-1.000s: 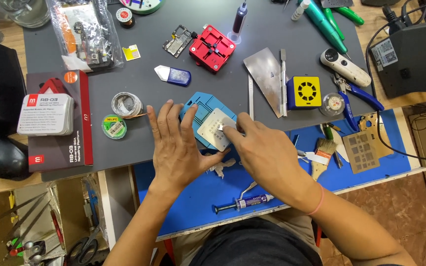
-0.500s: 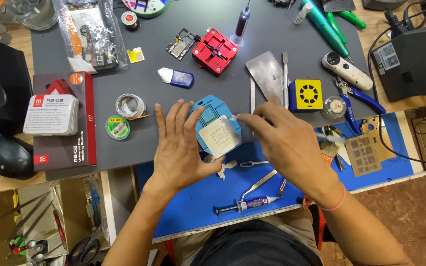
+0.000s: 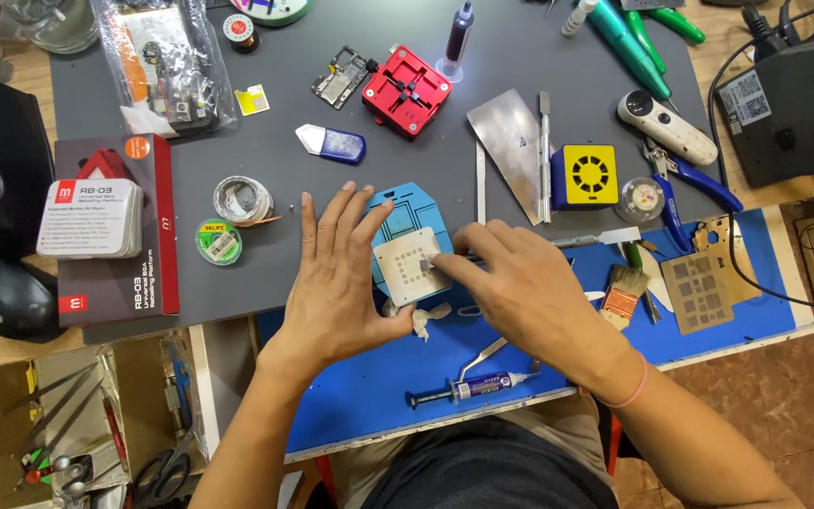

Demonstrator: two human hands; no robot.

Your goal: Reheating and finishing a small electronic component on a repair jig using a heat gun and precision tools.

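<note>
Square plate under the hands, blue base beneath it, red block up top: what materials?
Square plate: thin metal, matte pale silver with punched hole grids. Blue base: probably plastic or painted metal, smooth with moulded lines. Red block: likely anodised metal, satin sheen and crisp edges.

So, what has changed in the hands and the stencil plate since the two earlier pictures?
The right hand drew back off the square stencil plate toward its right edge, where its fingertips now press; more of the plate shows. The left hand stayed flat against the plate's left side, steadying the blue holder. The syringe and tweezers lie as before.
</note>
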